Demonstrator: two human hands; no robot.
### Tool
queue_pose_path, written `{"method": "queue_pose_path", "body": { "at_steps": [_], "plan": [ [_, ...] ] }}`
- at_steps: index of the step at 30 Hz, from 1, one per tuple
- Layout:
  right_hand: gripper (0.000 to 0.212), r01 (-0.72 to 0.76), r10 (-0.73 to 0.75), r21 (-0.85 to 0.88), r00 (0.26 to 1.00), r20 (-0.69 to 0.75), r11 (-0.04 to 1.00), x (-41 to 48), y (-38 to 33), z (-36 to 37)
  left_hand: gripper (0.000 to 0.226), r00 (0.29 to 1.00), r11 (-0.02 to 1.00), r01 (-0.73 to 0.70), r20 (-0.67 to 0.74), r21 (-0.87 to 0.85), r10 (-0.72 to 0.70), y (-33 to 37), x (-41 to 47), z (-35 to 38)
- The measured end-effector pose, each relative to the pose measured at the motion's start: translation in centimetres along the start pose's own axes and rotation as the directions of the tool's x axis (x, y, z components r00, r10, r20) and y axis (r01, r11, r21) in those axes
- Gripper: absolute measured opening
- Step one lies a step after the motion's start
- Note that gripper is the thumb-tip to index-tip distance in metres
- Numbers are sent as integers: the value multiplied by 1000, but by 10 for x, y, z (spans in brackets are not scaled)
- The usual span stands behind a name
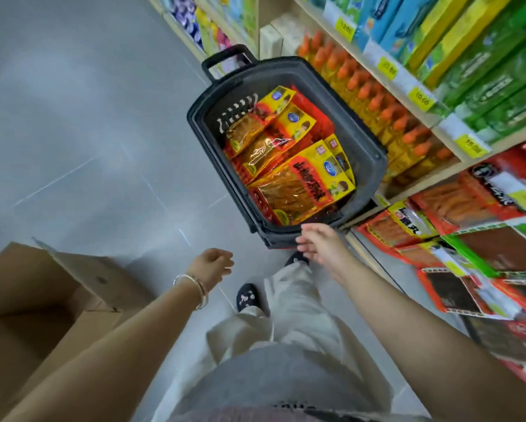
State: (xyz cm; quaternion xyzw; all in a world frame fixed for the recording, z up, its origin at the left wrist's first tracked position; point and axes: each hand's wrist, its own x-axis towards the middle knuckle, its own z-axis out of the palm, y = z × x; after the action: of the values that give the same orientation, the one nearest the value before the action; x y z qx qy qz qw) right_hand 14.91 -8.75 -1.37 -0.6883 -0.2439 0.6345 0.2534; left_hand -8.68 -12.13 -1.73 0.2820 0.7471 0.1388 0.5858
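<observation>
Head view: a person is standing in a shop aisle and looking down at a black basket on the floor.
Basket: it is sitting just ahead of the feet, close against the shelving on the right, with its pull handle at the far end.
Snack packets: the yellow-and-red packets are lying overlapped inside the basket, covering its bottom.
Right hand: the right hand is hovering at the basket's near rim. The arm is stretching forward and down, and the fingers are loosely spread, holding nothing.
Left hand: the left hand, with a bracelet at the wrist, is hanging over the floor apart from the basket. Its fingers are loosely curled around nothing.
Step in hand: it looks like a reach for the nearest packet, or for the rim itself.
Doing it well: she should be dipping the hand past the rim and pinching the top packet by its near edge. Lifting it flat should stop the glossy stack from sliding.
Around: a cardboard box is standing open on the left, and oil bottles are lining the shelf on the right.
</observation>
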Motion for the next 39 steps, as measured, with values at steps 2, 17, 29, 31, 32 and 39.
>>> {"method": "queue_pose_path", "body": {
  "at_steps": [2, 17, 29, 31, 32, 39],
  "plan": [
    [18, -19, 23, 150, 999, -27, 988, 29, -23, -4, 19, 999, 1000, -14, 49, -20, 15, 17, 9, 9],
    [56, -436, 536, 375, 814, -224, 818, 165, -53, -22, 14, 999, 997, -36, 15, -64, 37, 142, 99, 53],
    [20, 140, -32, 159, 839, -544, 977, 141, -100, -33, 12, 998, 998, -4, 67, -56, 7, 164, 124, 42],
    [19, 249, -162, 65, 785, -598, 966, 128, -116, -31, 17, 996, 999, -51, 78, 6, 50, 174, 127, 38],
    [18, 284, -213, 23, 768, -604, 959, 123, -124, -31, 21, 993, 995, -82, 91, 52, 78, 180, 128, 36],
    [18, 315, -278, 23, 869, -409, 949, 98, -171, -18, 61, 930, 961, -277, 249, -14, 272, 240, 126, 14]
  ]
}}
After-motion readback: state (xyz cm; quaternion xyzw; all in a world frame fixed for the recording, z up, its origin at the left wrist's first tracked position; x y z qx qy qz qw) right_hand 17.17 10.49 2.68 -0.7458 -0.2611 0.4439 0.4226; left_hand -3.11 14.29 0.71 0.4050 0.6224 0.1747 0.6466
